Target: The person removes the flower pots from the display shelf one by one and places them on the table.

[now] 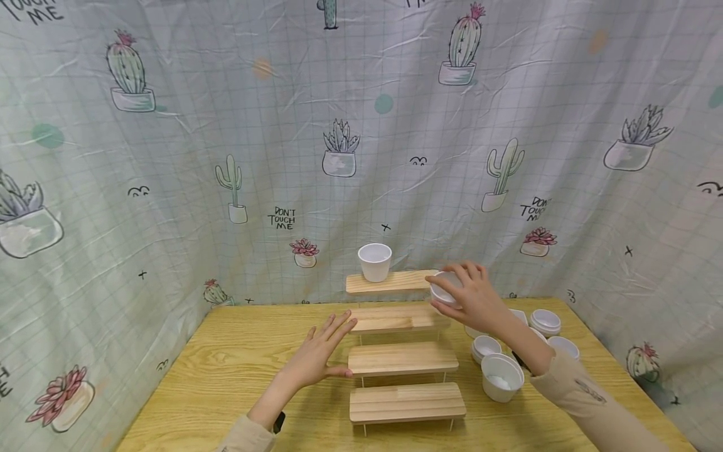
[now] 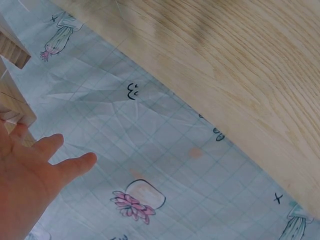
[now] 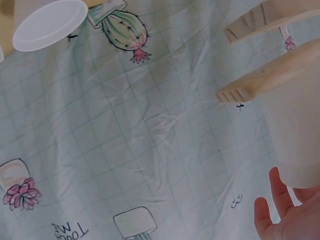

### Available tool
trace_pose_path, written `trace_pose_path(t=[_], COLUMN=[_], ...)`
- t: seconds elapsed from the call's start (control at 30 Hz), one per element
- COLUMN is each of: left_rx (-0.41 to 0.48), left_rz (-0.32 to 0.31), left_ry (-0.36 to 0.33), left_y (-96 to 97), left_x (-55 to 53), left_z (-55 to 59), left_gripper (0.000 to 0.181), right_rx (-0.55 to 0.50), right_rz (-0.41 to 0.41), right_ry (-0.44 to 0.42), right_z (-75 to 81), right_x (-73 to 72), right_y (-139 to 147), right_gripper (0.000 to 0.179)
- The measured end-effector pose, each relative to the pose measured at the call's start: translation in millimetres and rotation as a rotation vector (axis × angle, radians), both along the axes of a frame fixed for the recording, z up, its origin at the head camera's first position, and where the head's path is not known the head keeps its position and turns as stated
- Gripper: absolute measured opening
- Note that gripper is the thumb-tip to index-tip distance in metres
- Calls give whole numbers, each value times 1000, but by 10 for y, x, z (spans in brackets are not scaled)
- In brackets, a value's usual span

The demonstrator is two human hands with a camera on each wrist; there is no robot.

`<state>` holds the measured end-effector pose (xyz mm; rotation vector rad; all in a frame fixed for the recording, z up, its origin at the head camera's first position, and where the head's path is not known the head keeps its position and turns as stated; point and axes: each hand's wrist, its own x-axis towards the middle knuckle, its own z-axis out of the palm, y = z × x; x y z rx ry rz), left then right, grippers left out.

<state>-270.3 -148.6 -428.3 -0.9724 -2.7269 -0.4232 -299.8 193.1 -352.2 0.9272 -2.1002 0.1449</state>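
Note:
In the head view my right hand (image 1: pixel 477 298) grips a white plastic cup (image 1: pixel 445 289) at the right end of the top step of a tiered wooden stand (image 1: pixel 403 360). The right wrist view has the cup (image 3: pixel 295 125) close to the step's end, with my fingers around its rim; whether its base rests on the wood cannot be told. Another white cup (image 1: pixel 375 263) stands upright on the left part of the top step. My left hand (image 1: pixel 316 355), fingers spread, rests against the stand's left side. The left wrist view also catches this hand (image 2: pixel 30 180) beside the step ends.
Right of the stand, several white cups and bowls gather on the wooden table (image 1: pixel 254 370), partly hidden by my right forearm. A larger white tub (image 1: pixel 501 378) with something pale inside stands nearest. Behind the table hangs a cactus-print curtain (image 1: pixel 282 125).

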Motion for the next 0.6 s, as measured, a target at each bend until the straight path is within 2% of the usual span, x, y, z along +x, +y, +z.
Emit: trace_pose_path(t=[0.6], left_rx=[-6], left_rz=[0], left_ry=[-1], left_y=[-3], left_x=[-4], left_z=[-10], left_gripper=[93], right_rx=[7], right_rz=[6], right_ry=[-1], right_z=[-165], right_x=[205], right_y=[226], right_gripper=[40])
